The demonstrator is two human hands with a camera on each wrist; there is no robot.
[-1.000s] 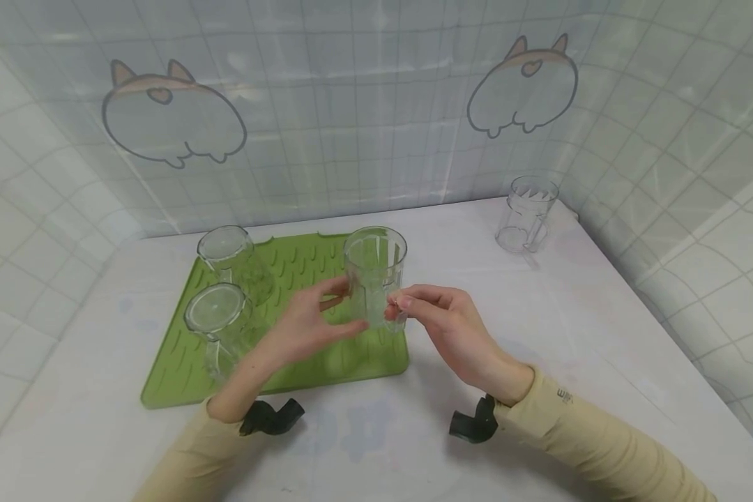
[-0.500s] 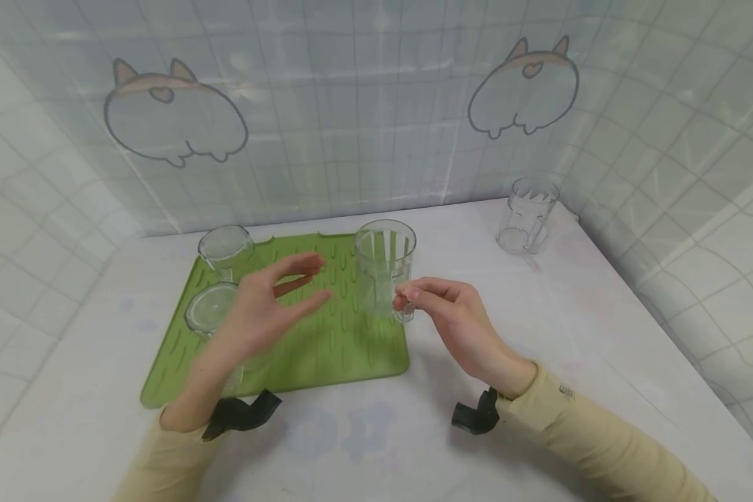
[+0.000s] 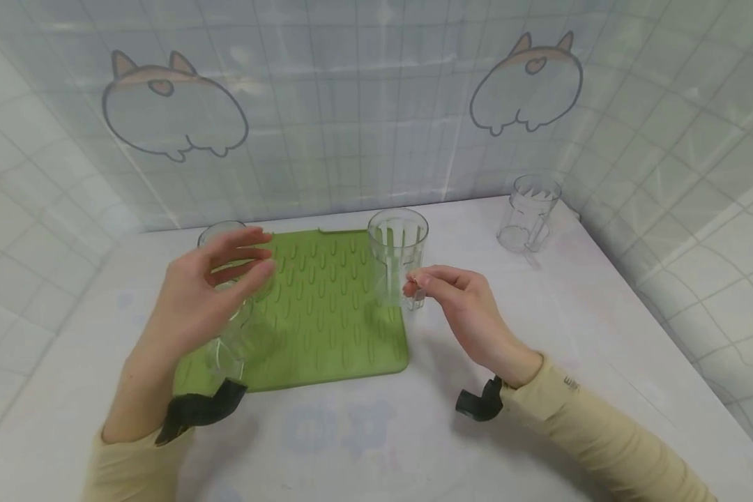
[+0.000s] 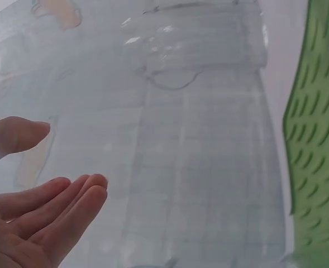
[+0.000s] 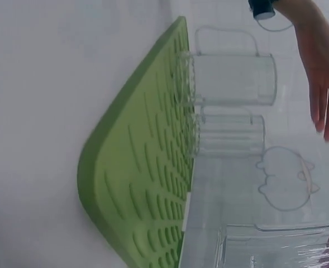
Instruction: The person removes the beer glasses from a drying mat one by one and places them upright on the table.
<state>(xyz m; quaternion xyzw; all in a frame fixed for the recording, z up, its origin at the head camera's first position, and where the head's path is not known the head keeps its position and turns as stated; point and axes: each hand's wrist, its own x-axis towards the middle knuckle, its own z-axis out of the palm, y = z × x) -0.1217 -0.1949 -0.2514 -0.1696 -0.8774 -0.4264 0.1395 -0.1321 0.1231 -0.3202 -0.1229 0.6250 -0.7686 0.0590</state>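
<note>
A clear mug stands upright in the head view, overlapping the right edge of the green ridged drying mat. Its handle is pinched between the thumb and fingers of my right hand. Part of this mug shows at the lower right of the right wrist view. My left hand hovers with spread, gently bent fingers and holds nothing; the left wrist view shows a gap between its thumb and fingers. Behind it, partly hidden, are a rear mug and a front mug on the mat.
Another clear mug stands at the back right of the white-covered table, close to the tiled wall curtain. In the right wrist view, the two mugs on the mat appear side by side.
My left hand has come away from the mug and moved left, over the other mugs. My right hand, still pinching the handle, has shifted the mug slightly right and farther back.
</note>
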